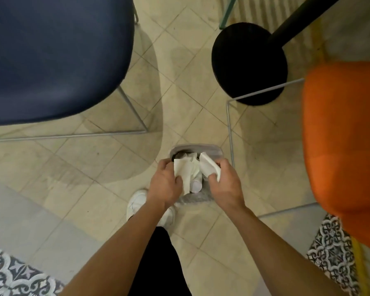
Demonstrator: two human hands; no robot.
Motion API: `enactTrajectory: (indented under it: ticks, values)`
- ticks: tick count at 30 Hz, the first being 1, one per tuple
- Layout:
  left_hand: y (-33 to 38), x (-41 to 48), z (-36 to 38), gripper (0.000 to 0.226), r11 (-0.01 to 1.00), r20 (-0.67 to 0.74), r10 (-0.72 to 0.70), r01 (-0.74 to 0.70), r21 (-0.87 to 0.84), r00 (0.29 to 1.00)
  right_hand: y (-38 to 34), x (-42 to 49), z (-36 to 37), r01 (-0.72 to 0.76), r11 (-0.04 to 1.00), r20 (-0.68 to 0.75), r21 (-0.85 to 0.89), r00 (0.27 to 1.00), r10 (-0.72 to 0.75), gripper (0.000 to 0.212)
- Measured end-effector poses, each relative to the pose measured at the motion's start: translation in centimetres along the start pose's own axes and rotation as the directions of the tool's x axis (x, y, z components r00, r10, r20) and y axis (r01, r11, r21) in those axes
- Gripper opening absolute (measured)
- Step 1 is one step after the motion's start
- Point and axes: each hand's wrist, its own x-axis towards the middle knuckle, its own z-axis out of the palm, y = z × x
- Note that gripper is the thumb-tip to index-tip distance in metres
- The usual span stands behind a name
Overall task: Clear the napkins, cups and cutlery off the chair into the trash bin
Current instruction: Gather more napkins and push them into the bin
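A small grey trash bin (195,147) stands on the tiled floor between two chairs, its mouth open. Both hands hover right over it. My left hand (165,183) grips white crumpled napkins (185,169) above the opening. My right hand (224,182) grips another white napkin (207,165). Between the hands a white cup (196,184) points down into the bin, partly wrapped by the napkins. I cannot tell which hand carries the cup. No cutlery shows. The dark blue chair (51,58) at upper left has a bare seat.
An orange chair (346,135) stands at the right, its wire leg (230,133) right beside the bin. A black round table base (248,63) with its pole sits behind. My white shoe (141,201) is just left of the bin. Patterned tiles lie at both lower corners.
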Motion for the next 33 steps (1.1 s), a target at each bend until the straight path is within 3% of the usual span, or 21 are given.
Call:
enactTrajectory:
  ticks: [8,10,13,16,20,23,27,30,33]
  values:
    - [-2.8,4.6,6.6,0.039,0.99,0.143,-0.04,0.02,0.138,0.989,4.2,3.6,5.7,-0.01,0.973,-0.02,-0.23,1.0,0.005,0.025]
    - [-3.8,6.1,8.5,0.045,0.986,0.156,-0.007,-0.019,0.163,0.988,5.8,4.9,7.6,-0.004,0.963,-0.051,-0.271,0.999,-0.01,0.028]
    - [-4.6,7.5,10.8,0.064,0.996,0.138,-0.045,0.033,0.087,0.989,7.6,6.0,10.2,-0.052,0.946,-0.082,-0.321,0.996,0.027,0.035]
    - [-5.5,8.6,13.1,0.078,0.992,0.138,-0.119,0.112,0.055,0.983,9.0,6.5,12.7,-0.093,0.925,-0.04,-0.369,0.996,0.084,0.04]
    - [-6.7,10.1,15.2,0.077,0.972,0.171,-0.134,0.096,0.215,0.976,11.0,6.6,14.6,-0.097,0.879,0.057,-0.467,0.989,0.139,0.048]
    - [-7.4,10.6,16.1,0.067,0.979,0.163,-0.131,0.101,0.178,0.978,12.4,7.0,15.2,-0.124,0.94,0.102,-0.319,0.981,0.164,0.035]
    - [-8.2,11.5,16.4,0.075,0.943,0.216,-0.201,0.129,0.306,0.956,12.1,7.7,15.4,-0.099,0.941,0.113,-0.323,0.983,0.142,0.027]
    - [-7.8,11.4,16.1,0.085,0.923,0.225,-0.223,0.131,0.363,0.949,11.8,8.3,15.3,-0.12,0.946,0.153,-0.302,0.973,0.172,0.039]
    - [-7.4,11.1,15.6,0.076,0.852,0.183,-0.105,-0.007,0.523,0.977,11.2,8.6,14.4,-0.209,0.951,0.189,-0.227,0.949,0.254,0.044]
